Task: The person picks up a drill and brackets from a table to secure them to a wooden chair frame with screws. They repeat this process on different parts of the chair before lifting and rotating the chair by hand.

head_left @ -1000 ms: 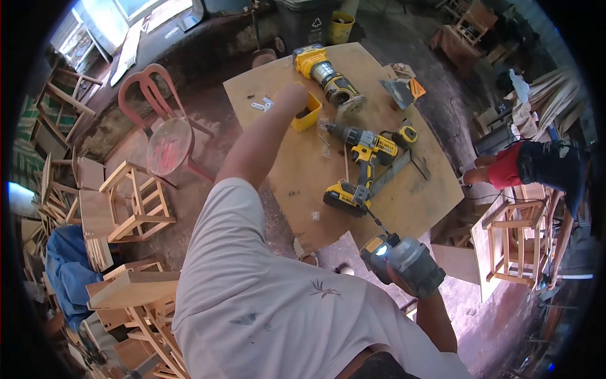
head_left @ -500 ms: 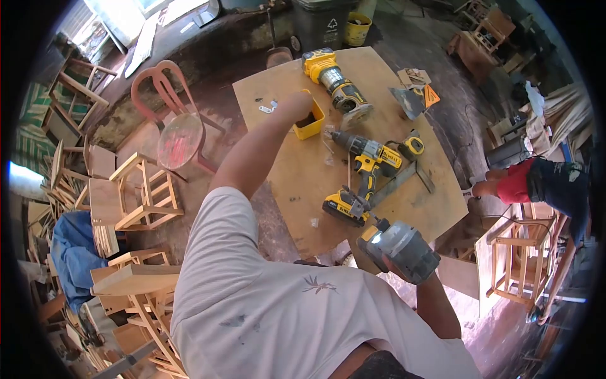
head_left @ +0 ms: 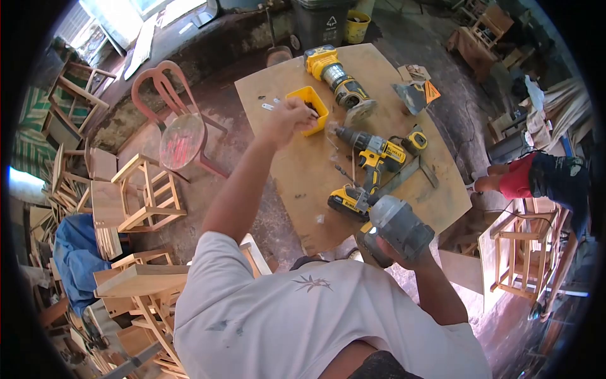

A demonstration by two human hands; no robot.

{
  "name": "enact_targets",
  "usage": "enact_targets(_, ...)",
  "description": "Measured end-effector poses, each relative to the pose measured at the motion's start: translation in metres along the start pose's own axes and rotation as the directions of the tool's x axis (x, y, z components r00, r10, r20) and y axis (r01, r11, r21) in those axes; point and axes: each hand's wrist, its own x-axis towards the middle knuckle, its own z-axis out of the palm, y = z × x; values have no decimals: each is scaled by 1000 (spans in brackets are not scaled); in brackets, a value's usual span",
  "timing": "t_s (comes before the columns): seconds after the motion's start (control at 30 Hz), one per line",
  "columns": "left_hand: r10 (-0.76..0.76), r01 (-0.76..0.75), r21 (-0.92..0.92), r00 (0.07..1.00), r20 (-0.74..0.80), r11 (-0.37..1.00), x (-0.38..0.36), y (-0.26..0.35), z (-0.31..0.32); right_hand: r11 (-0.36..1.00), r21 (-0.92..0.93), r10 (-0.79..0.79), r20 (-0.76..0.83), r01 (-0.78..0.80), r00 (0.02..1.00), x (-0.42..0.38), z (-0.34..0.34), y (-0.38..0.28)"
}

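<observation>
My left hand is raised at the near left side of a small yellow bin with dark small pieces in it. Its fingers are pinched together, and whatever sits between them is too small to make out. Low on the right, my right hand grips a cordless driver with a grey and black body; most of that hand is hidden behind the tool. On the table near it lies a yellow and black cordless drill with its battery.
A second yellow power tool, a tape measure, a metal square and a dark scraper-like blade lie on the table. A red chair and wooden stool frames stand left. A person is at the right.
My left hand has come up out of the yellow bin and back toward me, its fingers now showing pinched. My right hand still holds the driver, shifted slightly.
</observation>
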Motion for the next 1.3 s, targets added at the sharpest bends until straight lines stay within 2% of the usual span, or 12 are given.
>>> enact_targets(0.07,2,5,-111,998,59,994,-32,-8,16,941,-318,-104,59,117,993,7,-6,-21)
enact_targets(0.3,-20,44,-376,998,68,925,-87,-22,48,971,-218,-110,-56,95,992,2,8,-32)
enact_targets(0.4,-27,39,-403,999,34,914,-93,-24,46,895,-423,-120,78,142,990,-8,7,-17)
enact_targets(0.5,-22,43,-340,998,65,939,-97,-23,45,988,-143,-39,94,52,995,-21,16,-1)
enact_targets(0.57,-27,54,-326,996,85,944,-99,-23,45,890,282,361,45,-359,932,-27,23,0)
enact_targets(0.6,-32,62,-310,994,102,949,-100,-23,45,891,279,361,42,-358,932,-24,23,-8)
enact_targets(0.67,-16,49,-299,994,112,953,-102,-23,43,947,-307,-88,36,95,995,-11,20,-30)
enact_targets(0.93,69,-51,-114,985,159,992,-113,-11,41,948,-300,-108,-1,103,994,-13,19,-40)
enact_targets(1.0,85,-31,-276,979,187,961,-117,-12,46,975,-221,6,-8,-8,1000,-14,19,-39)
enact_targets(1.1,139,-53,-437,976,167,898,-123,-12,58,959,-231,-181,-55,164,982,-11,19,-42)
enact_targets(1.17,205,-99,-503,966,160,859,-129,-8,67,700,-629,-355,103,337,929,-7,17,-58)
enact_targets(1.3,347,-142,-643,915,204,752,-133,-4,79,554,-687,-501,176,470,847,-10,24,-55)
